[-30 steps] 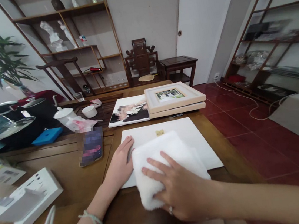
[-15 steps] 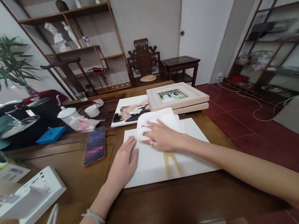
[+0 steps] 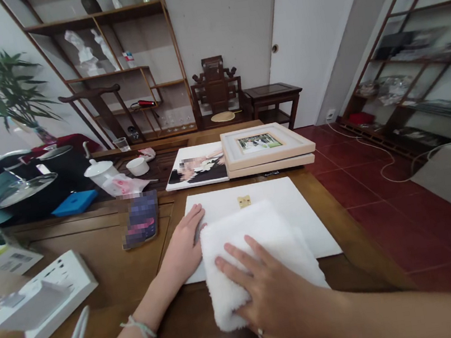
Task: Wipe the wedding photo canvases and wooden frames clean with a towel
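Observation:
A thick white folded towel (image 3: 251, 227) covers the lower middle of a white board (image 3: 303, 208) lying flat on the table. My right hand (image 3: 275, 291) is on the towel's near part, fingers spread over the top and the thumb at its near edge, holding it. Flat at the board's left edge rests my left hand (image 3: 186, 245), its fingers stretched out and holding nothing. Beyond the towel, a small beige-gold fitting (image 3: 244, 201) shows on the board. The towel hides the middle of the board.
Behind the board, a pale wooden picture frame (image 3: 292, 136) rests on another, beside a photo panel (image 3: 196, 173). To the left lie a phone (image 3: 142, 221), a blue box (image 3: 75, 203), a white power strip (image 3: 72, 293) with cables, a white teapot (image 3: 101, 169) and a dark pot (image 3: 22, 202).
My right hand has brought the towel from the board's far side toward me, over its near edge. The beige-gold fitting's top now shows and its legs are covered. My left hand has stayed in place.

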### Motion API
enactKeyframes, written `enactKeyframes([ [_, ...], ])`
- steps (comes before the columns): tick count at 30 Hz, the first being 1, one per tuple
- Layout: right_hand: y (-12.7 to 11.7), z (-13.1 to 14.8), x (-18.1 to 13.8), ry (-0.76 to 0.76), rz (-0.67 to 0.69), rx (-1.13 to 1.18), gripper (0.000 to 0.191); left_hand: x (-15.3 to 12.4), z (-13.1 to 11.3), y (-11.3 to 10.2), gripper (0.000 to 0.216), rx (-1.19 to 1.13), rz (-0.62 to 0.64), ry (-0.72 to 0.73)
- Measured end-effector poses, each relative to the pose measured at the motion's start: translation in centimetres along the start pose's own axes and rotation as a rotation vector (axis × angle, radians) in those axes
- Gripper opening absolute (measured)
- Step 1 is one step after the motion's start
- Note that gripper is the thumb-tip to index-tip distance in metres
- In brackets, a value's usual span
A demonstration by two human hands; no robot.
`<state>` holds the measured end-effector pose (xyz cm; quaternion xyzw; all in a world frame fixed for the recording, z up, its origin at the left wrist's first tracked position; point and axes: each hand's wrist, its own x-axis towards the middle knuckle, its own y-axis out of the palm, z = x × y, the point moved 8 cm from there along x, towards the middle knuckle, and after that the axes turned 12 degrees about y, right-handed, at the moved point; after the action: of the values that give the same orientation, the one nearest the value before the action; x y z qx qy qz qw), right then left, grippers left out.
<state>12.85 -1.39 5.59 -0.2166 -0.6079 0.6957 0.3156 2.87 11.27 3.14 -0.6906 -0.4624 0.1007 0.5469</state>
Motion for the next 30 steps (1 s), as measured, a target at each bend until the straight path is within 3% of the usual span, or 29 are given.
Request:
enactKeyframes([
  [6,-0.5,-3.4,0.9,0.077,-0.005,0.056,0.025,0.1,-0.2,0.0,0.048,0.034,-0.003,-0.01],
  [11,-1.1,-7.4,3.7,0.231,-0.051,0.072,0.026,0.2,-0.3,0.0,0.047,0.036,-0.033,-0.03],
  [15,-1.5,-8.8,6.2,0.316,-0.07,0.004,0.03,-0.1,-0.4,-0.3,0.051,0.002,-0.076,-0.057],
  [18,-1.0,-8.0,7.4,0.301,-0.04,-0.042,0.03,-0.3,-0.6,-1.0,0.054,-0.037,-0.15,-0.051],
  [21,-0.1,-5.6,7.4,0.147,-0.021,-0.091,0.029,-0.5,-0.9,-1.7,0.055,-0.08,-0.221,-0.019],
  [26,-0.2,-1.9,4.6,-0.112,-0.04,-0.098,0.023,-0.7,-0.7,-2.3,0.055,-0.136,-0.305,-0.008],
  [30,-0.9,-1.1,1.9,-0.212,0.044,-0.039,0.018,-0.6,-0.4,-2.0,0.059,-0.139,-0.264,-0.055],
])
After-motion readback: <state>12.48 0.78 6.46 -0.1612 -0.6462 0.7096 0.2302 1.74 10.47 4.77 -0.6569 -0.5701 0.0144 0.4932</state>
